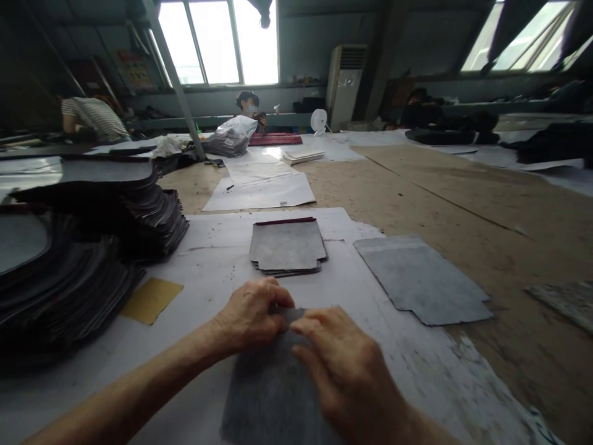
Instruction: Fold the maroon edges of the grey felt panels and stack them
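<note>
A grey fabric panel [273,389] lies on the white paper in front of me, partly covered by my hands. At its far edge my left hand [254,312] has its fingers curled and pressed onto the panel. My right hand [345,358] grips the same edge just beside it, thumb and fingers bent. Beyond them rests a small stack of cut panels [288,246], light grey on top with a dark red strip along the far side. Another grey panel [421,278] with notched corners lies flat to the right.
Tall piles of dark-edged sheets [152,216] stand at the left, with a yellow square piece [152,300] beside them. White paper sheets [264,190], a plastic bag [231,136] and a small fan [319,122] are farther back. Several people sit or bend around the table.
</note>
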A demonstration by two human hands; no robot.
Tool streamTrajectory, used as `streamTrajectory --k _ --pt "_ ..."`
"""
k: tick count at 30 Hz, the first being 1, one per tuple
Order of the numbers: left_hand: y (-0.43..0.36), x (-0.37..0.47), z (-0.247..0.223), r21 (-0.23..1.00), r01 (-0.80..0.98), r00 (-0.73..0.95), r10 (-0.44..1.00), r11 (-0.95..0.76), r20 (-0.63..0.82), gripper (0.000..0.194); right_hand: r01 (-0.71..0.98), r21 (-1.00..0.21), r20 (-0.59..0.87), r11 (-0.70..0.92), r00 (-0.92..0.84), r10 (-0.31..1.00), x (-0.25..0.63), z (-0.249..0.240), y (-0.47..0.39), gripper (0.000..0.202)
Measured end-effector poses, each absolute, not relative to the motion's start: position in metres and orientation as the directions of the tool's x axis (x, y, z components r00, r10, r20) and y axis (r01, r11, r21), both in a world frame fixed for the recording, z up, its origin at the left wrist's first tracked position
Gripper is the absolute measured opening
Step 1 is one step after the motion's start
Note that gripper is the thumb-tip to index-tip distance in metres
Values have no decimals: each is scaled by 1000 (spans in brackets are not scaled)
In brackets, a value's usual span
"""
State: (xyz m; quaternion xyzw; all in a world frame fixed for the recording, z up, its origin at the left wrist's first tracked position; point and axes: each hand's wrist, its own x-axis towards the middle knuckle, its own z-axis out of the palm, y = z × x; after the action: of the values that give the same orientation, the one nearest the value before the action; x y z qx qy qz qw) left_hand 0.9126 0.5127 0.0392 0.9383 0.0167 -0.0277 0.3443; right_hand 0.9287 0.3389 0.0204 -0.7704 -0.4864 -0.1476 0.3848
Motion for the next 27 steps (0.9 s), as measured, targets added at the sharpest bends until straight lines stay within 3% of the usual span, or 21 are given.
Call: streamTrajectory --k 4,8,11,19,27 --pt "514 911 36 643 -28 999 -34 -766 3 26 845 -328 473 -423 534 700 970 25 312 26" --pt "517 910 32 582 -183 983 -142 -792 115 31 888 -278 417 -365 454 787 984 22 306 16" --pt "519 909 28 533 -269 960 -182 -802 211 37 893 -289 438 -346 444 782 982 22 307 14" --pt "525 910 17 324 -571 785 -387 -754 483 24 935 -189 528 -300 354 772 975 18 307 16" --pt "532 909 14 151 -711 678 -613 -686 406 28 978 35 545 -205 153 824 969 18 302 24"
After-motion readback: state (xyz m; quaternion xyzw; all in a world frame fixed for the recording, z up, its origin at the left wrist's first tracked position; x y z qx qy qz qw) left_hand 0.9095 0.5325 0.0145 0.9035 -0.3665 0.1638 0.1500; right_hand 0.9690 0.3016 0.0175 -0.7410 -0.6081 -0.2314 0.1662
